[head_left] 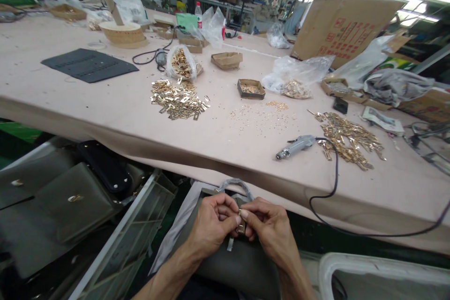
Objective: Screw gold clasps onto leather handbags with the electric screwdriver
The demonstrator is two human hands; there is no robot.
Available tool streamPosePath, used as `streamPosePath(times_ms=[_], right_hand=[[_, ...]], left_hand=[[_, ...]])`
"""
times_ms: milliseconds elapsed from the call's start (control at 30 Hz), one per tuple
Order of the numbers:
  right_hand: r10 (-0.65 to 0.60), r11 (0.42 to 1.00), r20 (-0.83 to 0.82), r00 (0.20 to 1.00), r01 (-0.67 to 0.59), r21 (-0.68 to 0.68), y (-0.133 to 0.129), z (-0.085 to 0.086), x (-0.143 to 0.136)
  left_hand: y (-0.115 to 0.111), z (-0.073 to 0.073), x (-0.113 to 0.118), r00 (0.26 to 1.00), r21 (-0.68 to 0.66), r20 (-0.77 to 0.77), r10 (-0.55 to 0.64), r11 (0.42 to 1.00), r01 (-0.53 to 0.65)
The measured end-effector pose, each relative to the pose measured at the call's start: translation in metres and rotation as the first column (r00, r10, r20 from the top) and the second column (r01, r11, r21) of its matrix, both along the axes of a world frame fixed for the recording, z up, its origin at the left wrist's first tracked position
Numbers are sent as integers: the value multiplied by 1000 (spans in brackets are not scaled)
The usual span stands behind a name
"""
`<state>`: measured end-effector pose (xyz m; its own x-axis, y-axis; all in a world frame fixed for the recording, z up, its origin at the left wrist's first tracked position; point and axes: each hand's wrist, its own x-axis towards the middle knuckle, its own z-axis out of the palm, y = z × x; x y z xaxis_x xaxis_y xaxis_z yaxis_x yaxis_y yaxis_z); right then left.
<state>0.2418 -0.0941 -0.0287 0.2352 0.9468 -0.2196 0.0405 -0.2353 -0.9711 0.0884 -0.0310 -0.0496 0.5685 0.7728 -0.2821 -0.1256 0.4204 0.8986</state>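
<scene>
A dark olive handbag [242, 262] lies in my lap, its wrapped handle [236, 182] toward the table. Over its upper part my left hand [216, 220] and my right hand [267, 220] meet, fingers closed. Between their fingertips is a small gold metal clasp [241, 228], partly covered by both thumbs. A short pale strip [230, 244] hangs just below the fingers. On the table beyond lies a grey electric screwdriver [295, 146] with a black cable, apart from both hands.
Gold metal plates [179, 101] and longer gold fittings [351, 143] lie in piles on the table [225, 150]. Tiny screws are scattered near a small box [251, 89]. Left below stands a crate [116, 239] beside more bags [77, 201]; a white bin [386, 267] is at right.
</scene>
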Motion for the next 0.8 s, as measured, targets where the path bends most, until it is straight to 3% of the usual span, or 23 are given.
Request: streamPosePath(times_ms=[100, 200, 267, 367, 567, 700, 800], right_hand=[[-32, 983, 179, 983, -2, 183, -7, 0, 2], [-46, 911, 441, 896, -144, 387, -18, 2, 5], [-2, 872, 557, 831, -271, 407, -25, 2, 6], [-8, 850, 652, 758, -339, 404, -31, -3, 7], [-45, 834, 696, 716, -356, 421, -29, -10, 10], [-45, 842, 617, 785, -302, 446, -24, -2, 10], [-39, 856, 505, 862, -231, 462, -17, 8, 10]], left_hand=[[0, 3, 3, 997, -62, 58, 51, 997, -47], [0, 6, 5, 997, -67, 22, 75, 995, -74], [0, 5, 6, 997, -47, -3, 73, 996, -73], [-1, 3, 8, 995, -31, -42, 87, 996, -88], [2, 8, 12, 993, -57, -42, 107, 992, -109], [-1, 14, 11, 998, -39, -42, 56, 998, -57], [-6, 17, 11, 995, 103, -100, 17, 995, -6]])
